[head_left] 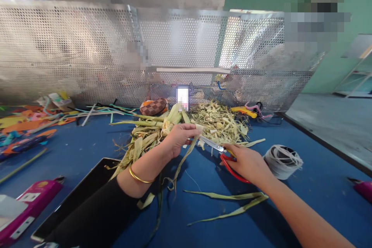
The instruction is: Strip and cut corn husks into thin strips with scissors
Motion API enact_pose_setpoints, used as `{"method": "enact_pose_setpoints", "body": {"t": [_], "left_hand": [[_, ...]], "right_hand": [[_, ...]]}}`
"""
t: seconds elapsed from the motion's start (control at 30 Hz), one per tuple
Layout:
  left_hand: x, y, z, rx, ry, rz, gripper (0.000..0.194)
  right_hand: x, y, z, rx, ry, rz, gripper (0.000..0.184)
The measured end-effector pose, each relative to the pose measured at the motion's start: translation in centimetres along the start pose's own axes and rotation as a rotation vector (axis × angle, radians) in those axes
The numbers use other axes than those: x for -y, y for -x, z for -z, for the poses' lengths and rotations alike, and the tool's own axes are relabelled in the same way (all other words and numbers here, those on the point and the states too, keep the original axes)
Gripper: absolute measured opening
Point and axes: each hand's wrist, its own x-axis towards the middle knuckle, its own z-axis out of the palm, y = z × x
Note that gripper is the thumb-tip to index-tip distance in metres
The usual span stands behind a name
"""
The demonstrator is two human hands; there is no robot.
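In the middle of the head view, my left hand point(181, 138) pinches a pale corn husk strip point(186, 159), whose long tail hangs down toward the table. My right hand point(248, 162) is closed around red-handled scissors point(232, 169). Their metal blades point left at the husk, close to my left fingertips; whether they touch it I cannot tell. Behind my left hand lies a heap of long dried husks point(142, 139). A pile of small husk clippings point(217, 120) spreads out past the scissors. Two loose husk strips point(229, 195) lie on the blue table point(209, 224) nearer to me.
A spool of white string point(283, 161) stands beside my right wrist. A black tray point(78, 193) and a magenta power strip point(35, 207) are at the left. Further back are a checkered pouch point(153, 107), a lit phone point(183, 98), a yellow tool point(244, 111) and a perforated metal screen point(180, 35).
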Motion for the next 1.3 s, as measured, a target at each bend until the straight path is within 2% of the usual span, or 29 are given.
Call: {"method": "enact_pose_setpoints", "body": {"t": [0.17, 0.27, 0.37, 0.47, 0.57, 0.7, 0.83, 0.9, 0.97, 1.03, 1.13, 1.2, 1.3], "left_hand": [[-0.2, 0.3, -0.2, -0.005, 0.068, -0.053, 0.002], [0.0, 0.4, -0.4, 0.032, 0.094, -0.071, 0.006], [0.3, 0.6, -0.8, 0.075, 0.103, -0.111, 0.014], [0.5, 1.0, -1.3, 0.095, 0.124, -0.147, 0.02], [0.6, 1.2, -1.5, 0.092, 0.115, -0.169, 0.021], [1.1, 1.0, -1.5, 0.068, 0.108, -0.153, 0.022], [1.5, 0.2, -1.2, -0.031, 0.159, -0.122, 0.024], [1.4, -0.4, -0.7, -0.104, 0.191, -0.105, 0.022], [1.3, -1.1, 0.1, -0.193, 0.215, -0.096, 0.018], [1.0, -1.8, 1.1, -0.292, 0.221, -0.097, 0.017], [0.7, -2.8, 2.9, -0.487, 0.199, -0.168, 0.018], [0.6, -3.3, 4.1, -0.577, 0.192, -0.207, 0.017], [0.3, -4.0, 5.8, -0.66, 0.204, -0.246, 0.017]], "right_hand": [[0.6, -0.2, -0.5, 0.111, 0.037, 0.114, 0.047], [1.2, -0.6, 0.2, 0.05, -0.153, 0.124, 0.038], [2.5, -1.5, 1.4, -0.027, -0.727, -0.067, 0.031], [4.2, -2.7, 2.2, 0.04, -1.395, -0.304, 0.034], [5.6, -3.6, 2.4, 0.081, -1.707, -0.407, 0.032], [6.3, -3.8, 1.7, -0.005, -1.789, -0.426, 0.031], [6.3, -3.4, 1.0, -0.095, -1.711, -0.399, 0.031], [6.2, -3.1, 1.0, -0.112, -1.631, -0.339, 0.03], [6.0, -2.9, 1.6, -0.098, -1.529, -0.212, 0.027], [5.6, -2.5, 2.7, -0.028, -1.434, -0.04, 0.025], [4.1, -1.7, 4.9, 0.208, -1.355, 0.194, 0.023], [2.7, -0.8, 6.3, 0.441, -1.351, 0.29, 0.024], [0.4, 0.7, 7.6, 0.847, -1.345, 0.322, 0.035]]}}
